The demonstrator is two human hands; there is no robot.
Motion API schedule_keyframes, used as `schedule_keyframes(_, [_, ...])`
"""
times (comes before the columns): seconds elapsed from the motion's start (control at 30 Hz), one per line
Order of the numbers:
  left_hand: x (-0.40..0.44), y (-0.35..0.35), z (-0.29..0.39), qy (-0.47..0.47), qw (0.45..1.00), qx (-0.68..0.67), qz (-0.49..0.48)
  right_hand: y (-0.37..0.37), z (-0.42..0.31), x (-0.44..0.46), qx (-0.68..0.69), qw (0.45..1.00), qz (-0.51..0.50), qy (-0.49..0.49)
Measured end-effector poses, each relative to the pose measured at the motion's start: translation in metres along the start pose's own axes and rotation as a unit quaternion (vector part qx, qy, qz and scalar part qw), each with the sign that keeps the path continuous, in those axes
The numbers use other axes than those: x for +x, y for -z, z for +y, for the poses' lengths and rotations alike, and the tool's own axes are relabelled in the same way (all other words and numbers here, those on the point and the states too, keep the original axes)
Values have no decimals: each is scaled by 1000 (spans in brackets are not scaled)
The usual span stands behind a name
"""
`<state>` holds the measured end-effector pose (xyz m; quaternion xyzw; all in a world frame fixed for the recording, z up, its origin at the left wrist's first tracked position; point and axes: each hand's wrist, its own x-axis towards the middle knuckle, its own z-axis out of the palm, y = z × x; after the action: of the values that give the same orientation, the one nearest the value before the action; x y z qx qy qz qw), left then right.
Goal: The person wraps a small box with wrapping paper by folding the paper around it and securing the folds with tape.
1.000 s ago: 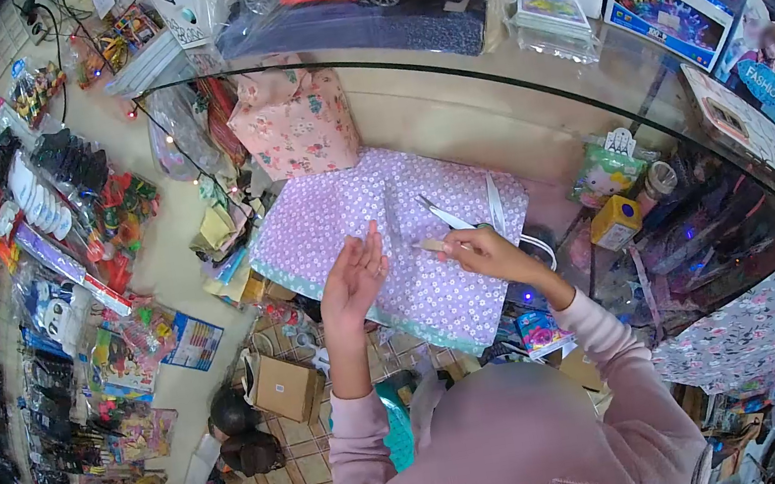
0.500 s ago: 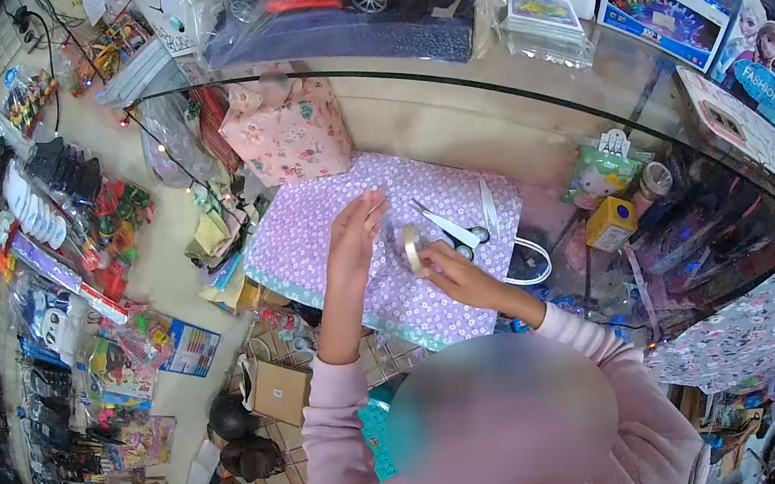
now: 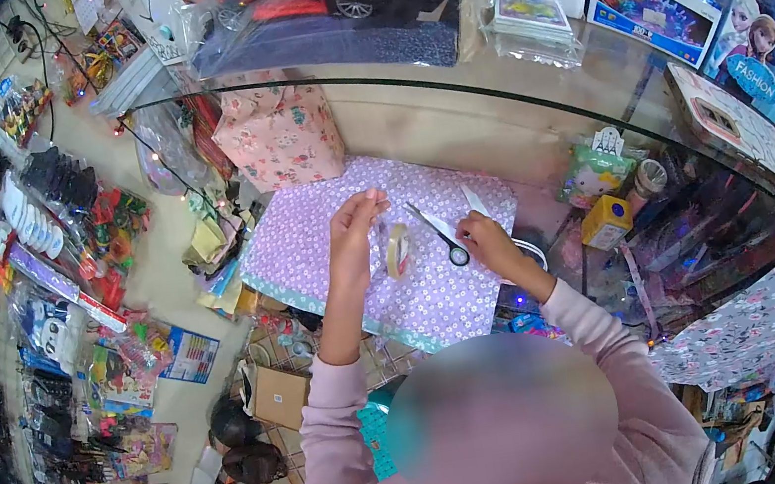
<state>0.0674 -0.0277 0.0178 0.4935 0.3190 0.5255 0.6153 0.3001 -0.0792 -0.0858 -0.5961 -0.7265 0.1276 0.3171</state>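
Observation:
My left hand (image 3: 353,237) is raised over the purple flowered paper sheet (image 3: 307,239), thumb and fingertips pinched together. Beside it hangs a roll of clear adhesive tape (image 3: 398,251), apparently by a loose end at those fingertips; the strip itself is hard to see. Farther right, a pair of scissors (image 3: 456,254) with dark handles lies over the sheet, blades pointing away. My right hand (image 3: 490,243) has its fingers closed at the scissors' handle, hiding one loop. Behind that hand a white pointed piece (image 3: 473,199) shows on the sheet.
A pink floral bag (image 3: 282,138) stands at the sheet's far edge. The glass shelf's dark edge (image 3: 485,87) curves overhead. To the right are a yellow box (image 3: 606,222) and a green packet (image 3: 595,173). Packaged goods hang at left; a cardboard box (image 3: 277,397) sits below.
My right hand has let go of the tape roll and moved right to the scissors. The roll now hangs near my left hand, which stays nearly in place.

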Motion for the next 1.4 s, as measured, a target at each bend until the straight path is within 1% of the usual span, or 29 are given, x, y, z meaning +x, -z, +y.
schedule_keyframes(0.1, [-5,-7,3,-7,1000,17,-6,-2,11,5,47,998,-29,9])
schedule_keyframes(0.2, [-6,-14,5,-22,999,20,-15,6,24,9,10,991,119,66])
schedule_keyframes(0.3, [-7,-16,6,-39,999,25,-25,19,25,14,-91,979,179,25])
schedule_keyframes(0.4, [-7,-16,6,-46,998,36,-38,40,-12,10,-48,983,156,88])
schedule_keyframes(0.47, [-8,-16,4,-47,997,38,-47,30,-13,6,-17,1000,8,19])
schedule_keyframes(0.5, [-8,-16,1,-48,997,36,-51,23,-11,3,-1,998,-66,-16])
schedule_keyframes(0.53, [-7,-15,0,-50,997,34,-55,15,-10,0,-27,998,-46,19])
schedule_keyframes(0.63, [-9,-16,-1,-51,996,29,-60,11,-22,-4,-92,996,11,-5])
schedule_keyframes(0.73, [-12,-15,3,-48,996,32,-69,6,-18,9,-174,983,-51,-16])
schedule_keyframes(0.83, [-10,-12,3,-49,996,39,-68,19,-25,15,-176,979,-98,-15])
schedule_keyframes(0.93, [-6,-5,-1,-55,996,35,-68,53,-37,18,-180,977,-115,-22])
schedule_keyframes(1.03, [-3,0,-4,-47,996,37,-61,86,-27,26,-65,988,-139,-27])
schedule_keyframes(1.13, [2,4,-7,-58,996,17,-70,113,-13,36,82,985,-152,3])
schedule_keyframes(1.23, [5,5,-7,-60,996,18,-66,134,-14,37,63,982,-131,121])
schedule_keyframes(1.27, [5,6,-7,-60,996,15,-71,138,-7,42,49,976,-166,132])
schedule_keyframes(1.37, [9,9,-7,-59,995,11,-83,134,1,50,68,962,-217,148])
schedule_keyframes(1.4, [10,9,-7,-58,995,14,-86,132,-2,53,40,960,-234,147])
